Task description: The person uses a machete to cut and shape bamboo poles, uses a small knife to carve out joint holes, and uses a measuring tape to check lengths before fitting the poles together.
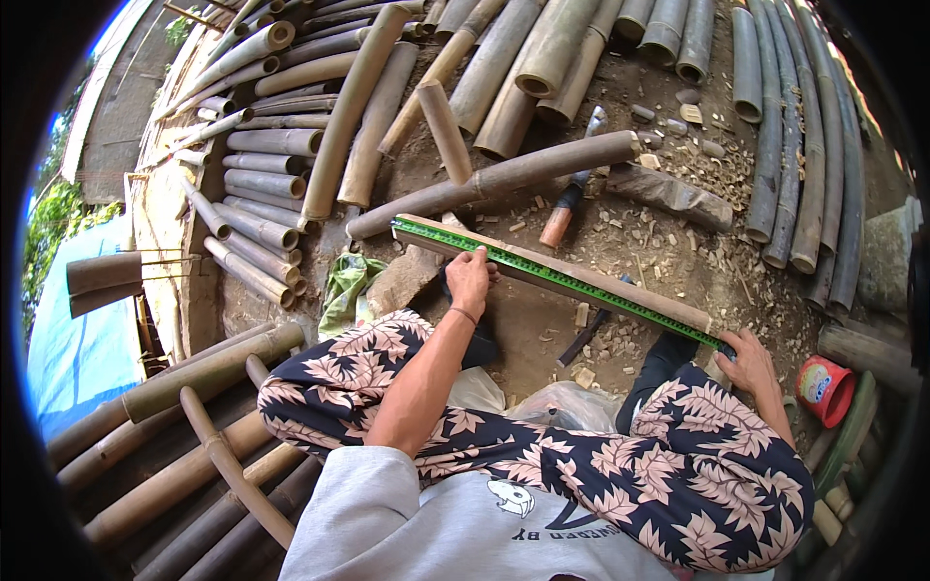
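A length of bamboo (620, 283) lies across in front of my knees, sloping down to the right. Along its near side runs a green tape measure (572, 280), stretched from the left end to the right end. My left hand (470, 281) is closed around the bamboo and tape, left of their middle. At the right end, my right hand (750, 363) is closed on the tape measure; its case is mostly hidden by the fingers.
A longer bamboo pole (504, 182) lies just beyond. A brown-handled tool (556, 226) and a dark narrow tool (584, 336) rest on the chip-strewn ground. Bamboo poles (271, 179) are stacked left, more poles (804, 136) right. A red tub (824, 391) stands near my right knee.
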Tool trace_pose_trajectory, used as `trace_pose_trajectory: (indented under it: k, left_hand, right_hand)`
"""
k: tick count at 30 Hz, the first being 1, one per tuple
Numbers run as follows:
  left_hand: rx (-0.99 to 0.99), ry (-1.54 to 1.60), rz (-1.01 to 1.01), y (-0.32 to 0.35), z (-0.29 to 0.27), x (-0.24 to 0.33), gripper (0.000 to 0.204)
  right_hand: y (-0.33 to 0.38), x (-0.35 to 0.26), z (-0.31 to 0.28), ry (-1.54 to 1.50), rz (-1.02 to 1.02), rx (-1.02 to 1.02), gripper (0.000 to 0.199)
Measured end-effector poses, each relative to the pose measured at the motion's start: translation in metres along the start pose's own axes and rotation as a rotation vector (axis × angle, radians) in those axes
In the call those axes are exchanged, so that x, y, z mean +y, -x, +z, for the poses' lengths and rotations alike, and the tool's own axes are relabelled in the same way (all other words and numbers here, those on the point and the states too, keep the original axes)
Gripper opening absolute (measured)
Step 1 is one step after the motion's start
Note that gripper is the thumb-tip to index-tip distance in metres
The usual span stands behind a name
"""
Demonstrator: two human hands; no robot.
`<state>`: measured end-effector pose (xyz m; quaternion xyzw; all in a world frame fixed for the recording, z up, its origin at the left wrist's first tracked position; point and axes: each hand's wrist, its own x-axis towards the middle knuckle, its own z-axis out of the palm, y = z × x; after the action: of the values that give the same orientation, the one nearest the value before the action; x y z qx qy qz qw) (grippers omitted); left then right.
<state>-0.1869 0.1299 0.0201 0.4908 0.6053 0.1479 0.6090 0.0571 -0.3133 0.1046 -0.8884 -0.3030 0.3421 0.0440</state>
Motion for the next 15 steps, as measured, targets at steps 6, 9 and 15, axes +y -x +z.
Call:
trace_pose_trajectory:
  k: [6, 9, 15]
  left_hand:
    - [0.033, 0.017, -0.043, -0.005, -0.003, -0.004, 0.022]
    - [0.126, 0.013, -0.018, 0.0, -0.005, 0.001, 0.019]
    - [0.025, -0.046, -0.064, -0.009, -0.013, 0.003, 0.021]
  right_hand:
    - [-0.007, 0.017, 0.011, 0.011, -0.018, 0.035, 0.045]
    - [-0.008, 0.013, 0.012, -0.014, -0.051, 0.014, 0.045]
    - [-0.016, 0.033, 0.027, 0.003, -0.007, 0.062, 0.049]
